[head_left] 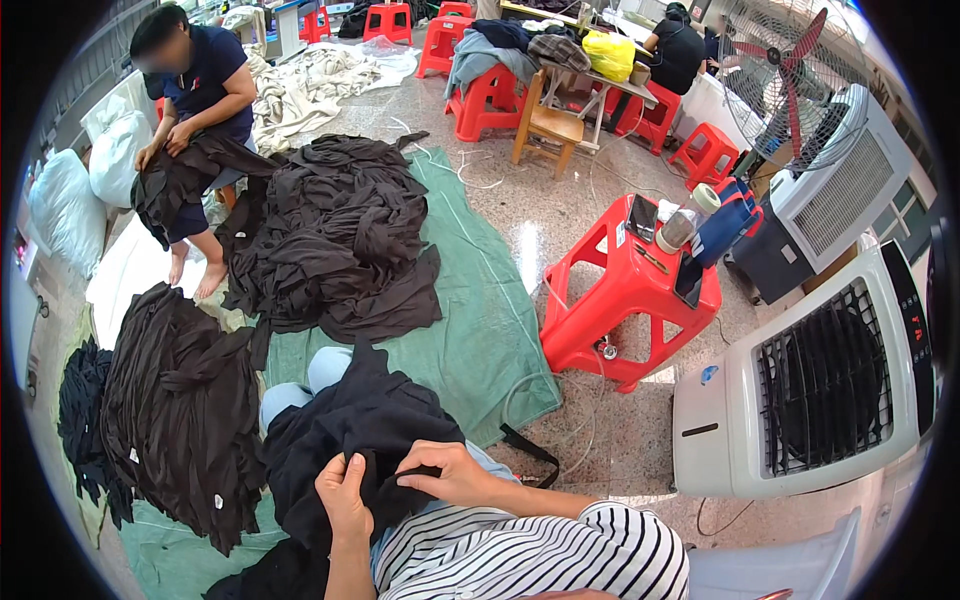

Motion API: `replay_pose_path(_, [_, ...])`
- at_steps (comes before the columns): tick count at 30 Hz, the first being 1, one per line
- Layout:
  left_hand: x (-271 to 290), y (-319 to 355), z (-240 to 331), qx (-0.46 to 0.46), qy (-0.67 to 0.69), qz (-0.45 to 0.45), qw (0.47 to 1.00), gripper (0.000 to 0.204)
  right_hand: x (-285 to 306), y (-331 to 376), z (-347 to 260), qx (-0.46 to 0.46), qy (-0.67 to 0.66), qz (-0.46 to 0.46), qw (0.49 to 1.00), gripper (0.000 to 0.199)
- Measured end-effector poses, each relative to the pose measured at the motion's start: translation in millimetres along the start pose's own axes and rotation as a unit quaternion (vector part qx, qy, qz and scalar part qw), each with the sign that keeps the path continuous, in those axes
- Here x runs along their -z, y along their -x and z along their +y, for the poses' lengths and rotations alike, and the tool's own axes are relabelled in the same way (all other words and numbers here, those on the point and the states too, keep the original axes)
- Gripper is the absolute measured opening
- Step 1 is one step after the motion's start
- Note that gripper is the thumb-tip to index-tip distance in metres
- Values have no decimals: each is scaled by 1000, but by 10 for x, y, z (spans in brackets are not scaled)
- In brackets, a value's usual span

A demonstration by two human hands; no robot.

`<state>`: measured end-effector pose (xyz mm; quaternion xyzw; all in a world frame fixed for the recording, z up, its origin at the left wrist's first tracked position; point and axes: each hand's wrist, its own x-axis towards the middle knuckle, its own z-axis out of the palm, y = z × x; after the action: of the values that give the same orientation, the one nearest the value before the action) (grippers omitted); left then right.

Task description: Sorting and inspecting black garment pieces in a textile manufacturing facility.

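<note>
Spread across my lap is a black garment (365, 405), its lower folds hanging toward the green sheet. My left hand (345, 495) pinches an edge of it between thumb and fingers. Just to the right, my right hand (447, 472) grips the same cloth, pulling a narrow strip or edge of it between thumb and forefinger. Which part of the garment this is, I cannot tell. Close by on the left lies a broad pile of dark brown garments (180, 420), and beyond my knees is a larger dark heap (345, 235).
A red stool (625, 290) carrying a phone, a jar and a blue object stands to my right. Beside it is a white air cooler (810, 385). At the far left a person (205, 110) holds dark cloth. A green sheet (480, 310) covers the floor.
</note>
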<state>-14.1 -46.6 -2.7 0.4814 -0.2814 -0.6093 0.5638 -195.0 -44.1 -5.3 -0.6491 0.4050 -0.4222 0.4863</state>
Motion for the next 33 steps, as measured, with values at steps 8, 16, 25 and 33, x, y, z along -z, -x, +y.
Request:
replay_pose_path(8, [-83,29,-114,-79,-208,-23,975,26,-130,-6,34,-20,-140,-34,989,11])
replay_pose_path(16, [-142,1,-7,-69,-161,-19,984,23,-84,-18,-9,1,-111,3,994,11])
replay_pose_path(25, [73,49,5,63,-23,-96,993,10,-146,-5,-90,100,106,27,989,24])
replay_pose_path(33, [94,35,73,13,-121,-140,983,16,-200,56,-75,113,156,77,978,27])
